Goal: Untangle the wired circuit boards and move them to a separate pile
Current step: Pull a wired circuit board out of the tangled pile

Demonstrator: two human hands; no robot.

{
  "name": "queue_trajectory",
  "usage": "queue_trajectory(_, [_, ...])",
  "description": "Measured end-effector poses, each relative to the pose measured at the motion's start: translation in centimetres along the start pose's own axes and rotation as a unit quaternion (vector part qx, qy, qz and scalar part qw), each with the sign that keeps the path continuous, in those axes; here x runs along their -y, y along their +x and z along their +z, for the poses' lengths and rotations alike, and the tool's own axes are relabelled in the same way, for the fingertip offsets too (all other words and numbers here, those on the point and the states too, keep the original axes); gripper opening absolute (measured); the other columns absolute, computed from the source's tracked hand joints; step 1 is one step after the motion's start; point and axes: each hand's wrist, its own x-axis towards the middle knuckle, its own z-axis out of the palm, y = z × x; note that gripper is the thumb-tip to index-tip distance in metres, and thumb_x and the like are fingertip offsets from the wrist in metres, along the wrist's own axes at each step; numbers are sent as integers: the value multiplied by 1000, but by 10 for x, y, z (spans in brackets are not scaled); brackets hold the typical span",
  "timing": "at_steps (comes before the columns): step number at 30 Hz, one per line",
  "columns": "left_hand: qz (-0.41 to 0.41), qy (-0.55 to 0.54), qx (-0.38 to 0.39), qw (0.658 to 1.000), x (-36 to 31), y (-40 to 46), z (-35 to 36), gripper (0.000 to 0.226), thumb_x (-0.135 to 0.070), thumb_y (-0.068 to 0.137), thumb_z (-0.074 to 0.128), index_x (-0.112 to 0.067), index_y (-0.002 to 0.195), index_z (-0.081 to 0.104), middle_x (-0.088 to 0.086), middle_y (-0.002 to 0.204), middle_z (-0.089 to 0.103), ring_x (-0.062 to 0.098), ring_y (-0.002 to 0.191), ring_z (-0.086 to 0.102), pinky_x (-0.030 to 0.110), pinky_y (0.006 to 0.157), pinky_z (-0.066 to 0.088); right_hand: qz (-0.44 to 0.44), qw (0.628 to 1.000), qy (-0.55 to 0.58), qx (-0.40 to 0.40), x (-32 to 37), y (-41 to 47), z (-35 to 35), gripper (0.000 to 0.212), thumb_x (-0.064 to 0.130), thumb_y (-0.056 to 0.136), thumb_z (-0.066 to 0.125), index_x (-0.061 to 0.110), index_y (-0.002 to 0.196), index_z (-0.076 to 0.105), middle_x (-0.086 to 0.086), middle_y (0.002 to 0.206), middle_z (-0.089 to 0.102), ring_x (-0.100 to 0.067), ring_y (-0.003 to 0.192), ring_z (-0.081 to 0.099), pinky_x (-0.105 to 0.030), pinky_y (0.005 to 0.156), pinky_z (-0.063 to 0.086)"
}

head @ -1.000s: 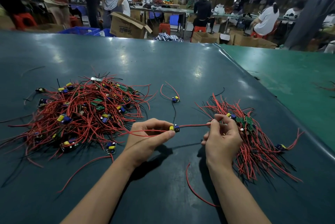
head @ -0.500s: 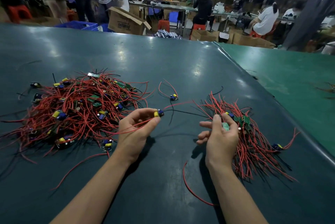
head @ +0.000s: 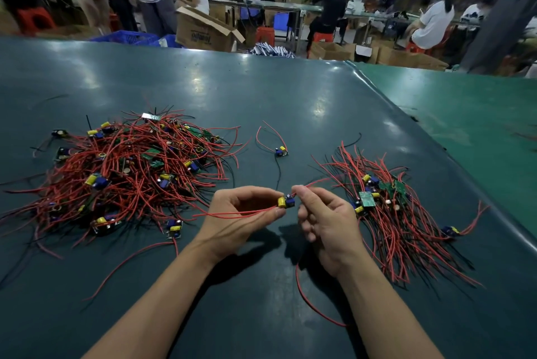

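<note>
- The right hand (head: pixel 327 225) comes back in from the sorted heap and its fingers (head: pixel 299 191) now pinch a red wire right at the little board (head: pixel 286 202); half a second ago those fingers were spread and holding nothing.
- The left hand (head: pixel 241 213) keeps its hold: thumb and forefinger pinch the board, which sits between the two sets of fingertips, lifted off the bench (head: pixel 261 91).
- The board has travelled too — it was up and off to the left of the right fingers, now it is dead centre, touching both hands.
- Its red leads (head: pixel 232 215) trail away leftward from the left fingers toward the big tangle (head: pixel 125 172); whether they are fully free of it I cannot tell.
- One wire runs rightward from the right fingertips toward the tidy pile (head: pixel 398 213), which lies just beyond the right knuckles.
- A lone board (head: pixel 281 151) waits on the bench farther out, past both sets of fingertips.
- A loose red wire (head: pixel 313 306) curls under the right wrist.
- My read: a two-handed grip again, so the wires get straightened next, then this board can join the right-hand pile. Plenty still left in the tangle.
</note>
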Motion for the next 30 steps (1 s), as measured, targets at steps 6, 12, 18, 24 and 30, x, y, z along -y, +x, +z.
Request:
queue_trajectory(6, [-9, -12, -41, 999, -1, 2, -2, 19, -1, 71, 79, -12, 86, 77, 1, 81, 76, 7, 74, 69, 14, 69, 51, -47, 996, 12, -77, -3, 5, 1, 15, 17, 89, 68, 11, 75, 65, -4, 55, 60, -9, 34, 42, -15, 32, 28])
queue_trajectory(12, [-6, -7, -51, 999, -1, 1, -1, 19, 8, 76, 75, -8, 86, 75, -1, 78, 76, 6, 72, 68, 13, 67, 50, -137, 969, -17, -203, -2, 8, -6, 25, 19, 95, 63, 15, 72, 73, 4, 56, 60, -6, 35, 44, -16, 32, 30])
queue_trajectory(18, [66, -19, -199, 978, -1, 6, -11, 20, 9, 80, 71, -7, 89, 65, -5, 90, 71, 6, 82, 66, 20, 78, 52, -187, 928, -36, -321, 2, 9, -23, 11, 20, 98, 58, 24, 89, 65, 2, 70, 60, -7, 38, 49, -20, 34, 36])
queue_trajectory(24, [263, 172, -222, 923, 8, 5, -11, 15, 0, 79, 67, -7, 89, 57, 12, 122, 64, 23, 118, 62, 44, 97, 50, -316, 880, -344, -90, -19, -8, 5, 20, 18, 91, 67, 24, 111, 67, 13, 82, 62, -10, 63, 59, -23, 60, 50])
queue_trajectory(30, [303, 317, -180, 881, 9, 3, -13, 19, -7, 79, 71, -6, 98, 69, 4, 98, 67, 23, 93, 65, 46, 81, 52, -387, 833, -392, 50, -24, -11, 7, 42, 17, 91, 63, 13, 133, 59, 4, 103, 63, -6, 76, 60, -28, 69, 55])
